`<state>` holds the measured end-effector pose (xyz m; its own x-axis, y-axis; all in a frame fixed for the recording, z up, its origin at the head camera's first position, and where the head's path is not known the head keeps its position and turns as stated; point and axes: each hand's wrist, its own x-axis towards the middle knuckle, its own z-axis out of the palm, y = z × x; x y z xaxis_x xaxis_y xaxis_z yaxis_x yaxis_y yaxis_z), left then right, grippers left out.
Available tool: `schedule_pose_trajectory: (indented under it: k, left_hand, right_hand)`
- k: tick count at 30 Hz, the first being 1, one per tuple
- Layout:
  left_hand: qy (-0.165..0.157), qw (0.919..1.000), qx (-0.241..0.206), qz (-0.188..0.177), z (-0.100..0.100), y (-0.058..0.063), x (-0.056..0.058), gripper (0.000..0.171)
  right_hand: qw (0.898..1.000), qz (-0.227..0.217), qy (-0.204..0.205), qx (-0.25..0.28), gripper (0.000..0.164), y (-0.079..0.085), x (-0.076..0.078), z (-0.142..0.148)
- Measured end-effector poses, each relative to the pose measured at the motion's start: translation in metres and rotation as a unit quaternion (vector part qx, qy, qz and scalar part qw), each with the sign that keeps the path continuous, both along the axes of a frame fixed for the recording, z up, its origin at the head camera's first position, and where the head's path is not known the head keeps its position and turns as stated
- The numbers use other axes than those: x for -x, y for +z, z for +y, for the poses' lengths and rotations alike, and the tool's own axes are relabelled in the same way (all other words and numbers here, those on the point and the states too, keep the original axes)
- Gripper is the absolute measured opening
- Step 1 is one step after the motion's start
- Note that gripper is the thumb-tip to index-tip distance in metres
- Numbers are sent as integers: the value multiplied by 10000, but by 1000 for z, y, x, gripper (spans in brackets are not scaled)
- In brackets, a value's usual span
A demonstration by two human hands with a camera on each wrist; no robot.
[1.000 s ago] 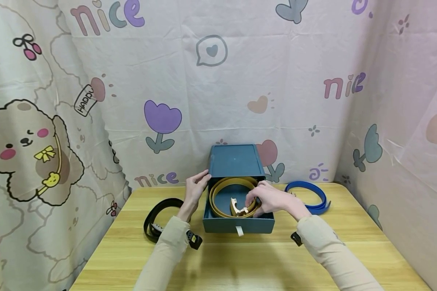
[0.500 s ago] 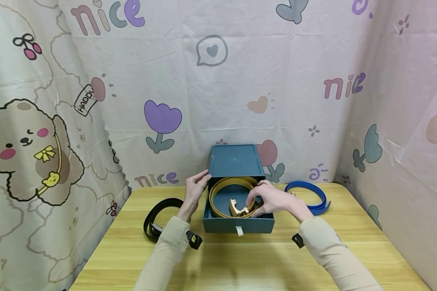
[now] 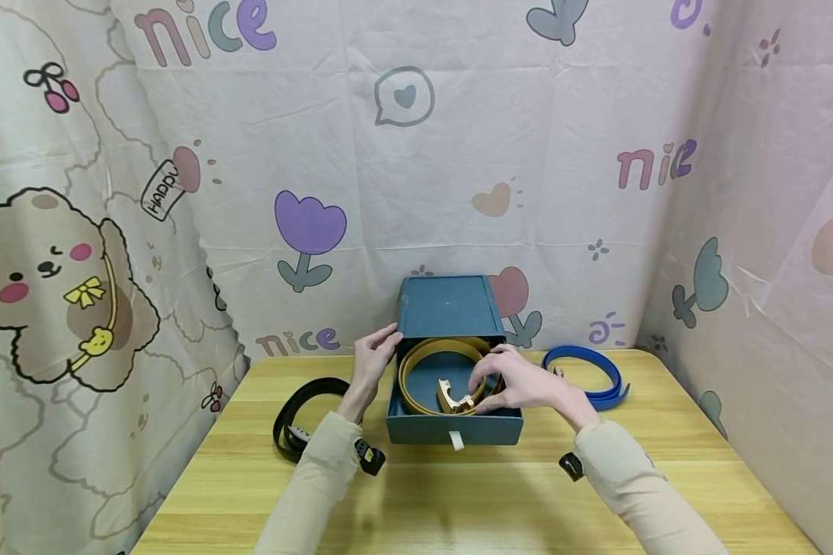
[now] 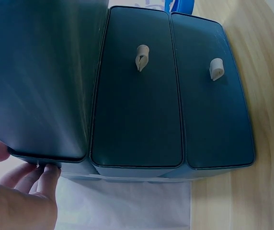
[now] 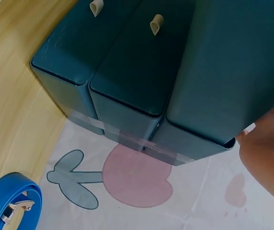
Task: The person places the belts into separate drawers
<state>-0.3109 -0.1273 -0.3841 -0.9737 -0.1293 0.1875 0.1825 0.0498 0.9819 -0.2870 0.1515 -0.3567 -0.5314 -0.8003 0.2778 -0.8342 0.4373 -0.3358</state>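
Note:
A yellow belt (image 3: pixel 409 383) with a gold buckle (image 3: pixel 447 396) lies coiled in the pulled-out top drawer (image 3: pixel 426 432) of a dark teal drawer box (image 3: pixel 447 304). My right hand (image 3: pixel 521 380) reaches over the drawer's right wall, thumb and fingers pinching the coil beside the buckle; the drawer hides that grip in the right wrist view. At the box's upper left front corner, my left hand (image 3: pixel 371 362) rests its extended fingertips. The left wrist view shows these fingers (image 4: pixel 48 179) against the side of the box, just behind the drawer front.
A black belt (image 3: pixel 288 408) lies coiled on the wooden table (image 3: pixel 451 509) at left, partly behind my left forearm. The blue belt (image 3: pixel 618 395) is coiled at right. Two closed drawers with pale pull tabs (image 4: pixel 142 57) sit below the open one. A printed curtain (image 3: pixel 403 193) stands behind.
My right thumb has shifted slightly left along the coil toward the buckle, while the right wrist has moved slightly right and toward me. The left hand and drawer stay put.

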Motion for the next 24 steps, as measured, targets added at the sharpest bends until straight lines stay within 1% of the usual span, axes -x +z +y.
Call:
schedule_pose_trajectory:
  k: [5,8,12,15,17,21,24]
  left_hand:
    - [27,10000,-19,-15,0,0,0,40]
    - [52,10000,-9,-10,0,0,1,40]
    - [74,10000,24,2,0,0,1,41]
    - [63,10000,11,2,0,0,1,41]
    - [47,10000,1,6,0,0,0,41]
    - [38,10000,4,-1,0,0,1,40]
    - [42,10000,0,-16,-1,0,1,40]
  right_hand:
    - [9992,14,26,407,16,-5,-1,-1]
    - [9969,-45,-138,773,14,-8,-3,-1]
    - [9905,-126,-309,1337,9,-9,-8,-2]
    - [9842,-180,-400,1717,10,-8,-13,-2]
    - [9802,-184,-549,1892,9,-7,-16,-4]
    - [9737,-45,-897,2092,7,-6,-26,-7]
    - [9676,227,-1063,2280,8,-6,-34,-11]
